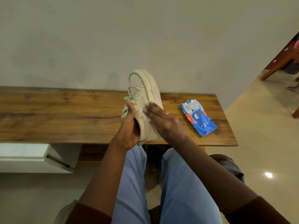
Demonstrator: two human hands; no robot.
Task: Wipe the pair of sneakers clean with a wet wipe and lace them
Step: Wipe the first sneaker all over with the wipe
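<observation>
A cream sneaker (pixel 144 88) with loose laces is tilted toe-up over the wooden bench (pixel 64 113). My left hand (pixel 129 126) grips it at the heel opening, thumb up by the laces. My right hand (pixel 160 120) lies flat on the sneaker's side, its straight fingers pressing a white wet wipe (pixel 144 114) against the upper. Most of the wipe is hidden under the fingers. A second pale shoe (pixel 64 214) shows partly on the floor at the lower left, beside my leg.
A blue wet wipe pack (pixel 198 118) lies on the bench to the right of the sneaker. A grey wall stands right behind the bench. A wooden chair leg (pixel 275 65) is at the far right, and a dark bag (pixel 231 167) sits on the tiled floor.
</observation>
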